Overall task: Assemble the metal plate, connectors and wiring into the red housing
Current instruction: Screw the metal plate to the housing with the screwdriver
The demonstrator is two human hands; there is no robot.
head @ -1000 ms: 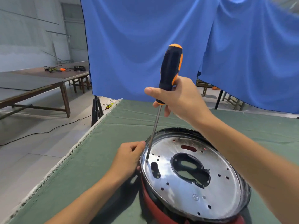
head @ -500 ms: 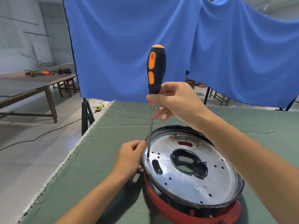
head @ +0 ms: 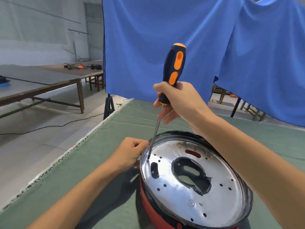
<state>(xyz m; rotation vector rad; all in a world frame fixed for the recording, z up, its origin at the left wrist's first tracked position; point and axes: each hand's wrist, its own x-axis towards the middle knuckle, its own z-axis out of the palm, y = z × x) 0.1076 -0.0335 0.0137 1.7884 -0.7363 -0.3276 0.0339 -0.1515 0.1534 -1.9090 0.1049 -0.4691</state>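
A round shiny metal plate (head: pixel 219 192) with several holes and a large central cut-out lies in the red housing (head: pixel 153 214) on the green table cloth. My right hand (head: pixel 179 100) grips the lower handle of a black and orange screwdriver (head: pixel 173 70), held almost upright. Its thin shaft runs down to the plate's left edge, where the tip (head: pixel 148 158) touches the metal. My left hand (head: pixel 130 152) has curled fingers at the housing's left rim, beside the shaft. Connectors and wiring are hidden.
The green cloth (head: pixel 99 162) covers the table, whose left edge runs diagonally beside the bare floor. Blue curtains (head: pixel 214 47) hang behind. A long wooden table (head: pixel 49 80) with cables stands at far left, and a black stand (head: pixel 109 104) is near the table corner.
The screwdriver handle has swung from tilted right to nearly upright, its tip staying at the plate's left edge. My left hand stays at the rim. The view has shifted slightly.
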